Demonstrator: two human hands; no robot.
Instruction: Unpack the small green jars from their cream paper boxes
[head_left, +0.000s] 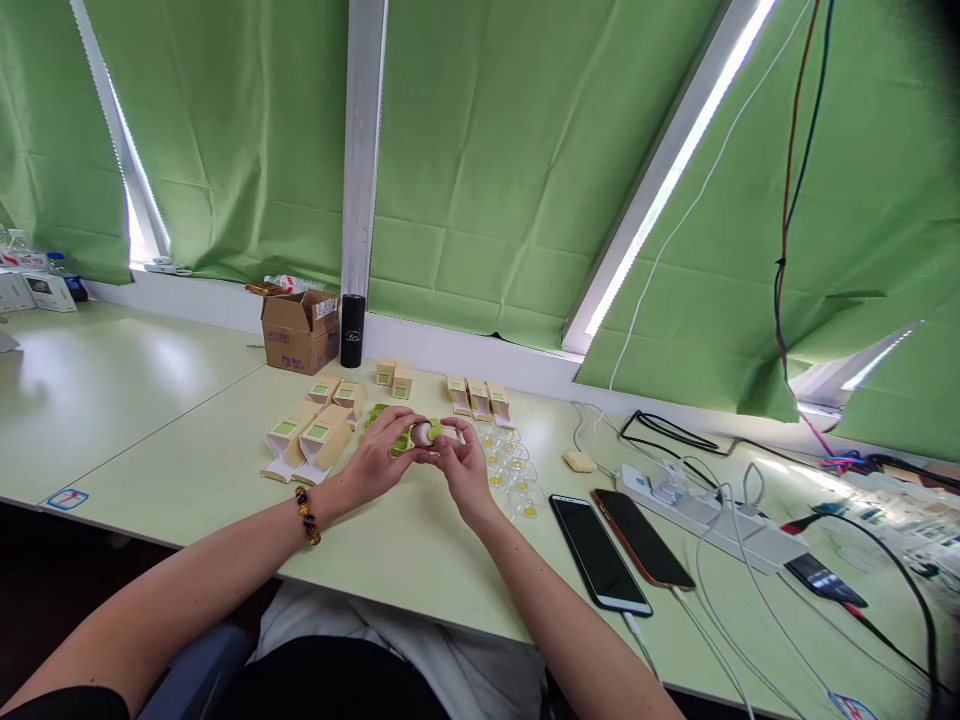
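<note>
Over the middle of the table, my left hand [381, 452] and my right hand [466, 472] meet with fingers pinched on a small rounded pink-and-green piece [424, 434]. Its exact kind is too small to tell. Just behind my left hand lie several green pieces [400, 446], partly covered by the fingers. To the right of my right hand stand rows of clear plastic cups [517, 468] with yellow spots inside. Cream cardboard boxes [324, 443] with green squares stand left of my left hand. More small boxes [480, 397] are lined up farther back.
A brown carton [300, 335] and a black bottle [352, 332] stand by the wall. At right lie a white-framed phone [600, 555], a dark phone [643, 540], a power strip [712, 520] and many loose cables. A small cream block [579, 461] sits near the cups.
</note>
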